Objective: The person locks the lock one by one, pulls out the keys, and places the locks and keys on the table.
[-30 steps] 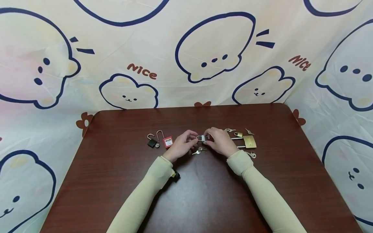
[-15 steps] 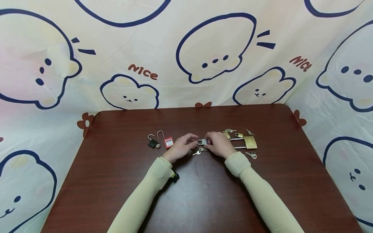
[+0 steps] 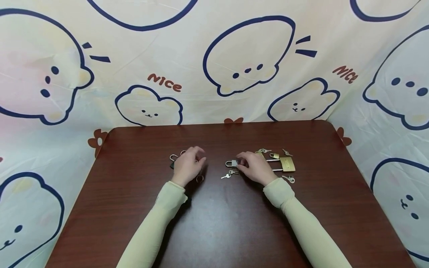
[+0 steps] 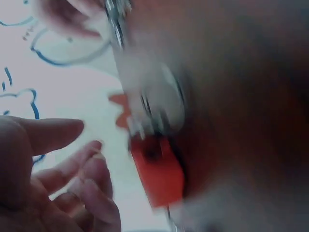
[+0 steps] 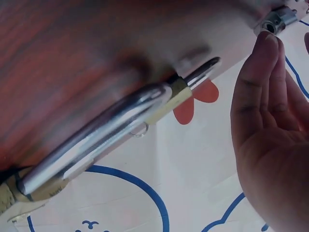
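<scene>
My right hand (image 3: 256,167) pinches the keyhole end of a small silver padlock (image 3: 231,163), whose shackle points left. In the right wrist view, fingertips of the right hand (image 5: 268,111) meet the padlock's end (image 5: 275,21). My left hand (image 3: 188,166) is over the left group of locks, partly hiding them. Its fingers are loosely bent with nothing between them in the left wrist view, where a red padlock (image 4: 159,169) with an open-looking shackle appears beside the hand, blurred. A black padlock (image 3: 172,164) with its shackle (image 3: 173,157) swung open peeks out left of the hand.
Right of my right hand lie a brass padlock with a long shackle (image 3: 287,163), a small brass padlock (image 3: 274,156) and several keys (image 3: 289,179). Two keys (image 3: 229,174) lie in front of the silver padlock. A patterned cloth stands behind the brown table (image 3: 214,223).
My left hand has let go of the silver padlock's shackle and moved left over the red padlock. My right hand stays at the silver padlock, shifted very slightly.
</scene>
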`<action>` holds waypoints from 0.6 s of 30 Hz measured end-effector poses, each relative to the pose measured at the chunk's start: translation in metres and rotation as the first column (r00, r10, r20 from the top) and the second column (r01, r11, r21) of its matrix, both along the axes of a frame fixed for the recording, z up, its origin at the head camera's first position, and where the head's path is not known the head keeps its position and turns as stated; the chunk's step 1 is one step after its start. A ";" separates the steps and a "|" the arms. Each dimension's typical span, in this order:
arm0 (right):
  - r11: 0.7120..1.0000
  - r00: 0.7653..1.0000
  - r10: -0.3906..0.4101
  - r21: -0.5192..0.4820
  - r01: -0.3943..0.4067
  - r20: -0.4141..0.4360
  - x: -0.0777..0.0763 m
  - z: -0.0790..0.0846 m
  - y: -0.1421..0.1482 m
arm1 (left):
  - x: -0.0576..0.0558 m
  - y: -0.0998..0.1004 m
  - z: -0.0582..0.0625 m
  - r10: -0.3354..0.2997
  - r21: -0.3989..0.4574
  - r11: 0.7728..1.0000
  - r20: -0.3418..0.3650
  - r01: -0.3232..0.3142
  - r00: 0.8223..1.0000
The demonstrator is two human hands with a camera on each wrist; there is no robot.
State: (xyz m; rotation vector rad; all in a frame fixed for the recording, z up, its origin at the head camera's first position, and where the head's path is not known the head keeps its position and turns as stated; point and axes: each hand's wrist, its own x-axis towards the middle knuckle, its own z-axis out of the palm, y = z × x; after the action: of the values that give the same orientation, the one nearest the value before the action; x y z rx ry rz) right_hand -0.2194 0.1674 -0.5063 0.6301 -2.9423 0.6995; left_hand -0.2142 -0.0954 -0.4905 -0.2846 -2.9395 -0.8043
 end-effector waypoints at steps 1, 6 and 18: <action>1.000 1.000 -0.002 -0.004 0.002 -0.004 0.000 0.001 0.000 | 0.000 -0.004 0.001 0.029 -0.041 0.999 0.008 -0.029 1.000; 1.000 1.000 -0.003 -0.008 0.003 -0.016 0.001 0.004 0.002 | 0.000 -0.014 -0.002 0.067 -0.169 0.985 0.122 -0.046 0.990; 0.999 1.000 -0.021 -0.030 0.021 -0.002 0.006 0.012 0.002 | 0.002 -0.011 -0.007 -0.018 -0.094 0.995 0.108 0.029 0.994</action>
State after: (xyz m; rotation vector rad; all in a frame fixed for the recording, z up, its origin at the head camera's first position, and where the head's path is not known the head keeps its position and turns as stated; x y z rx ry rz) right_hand -0.2135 0.1690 -0.4940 0.5968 -2.9256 0.7390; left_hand -0.2121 -0.1065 -0.4978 -0.2918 -3.0864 -0.7036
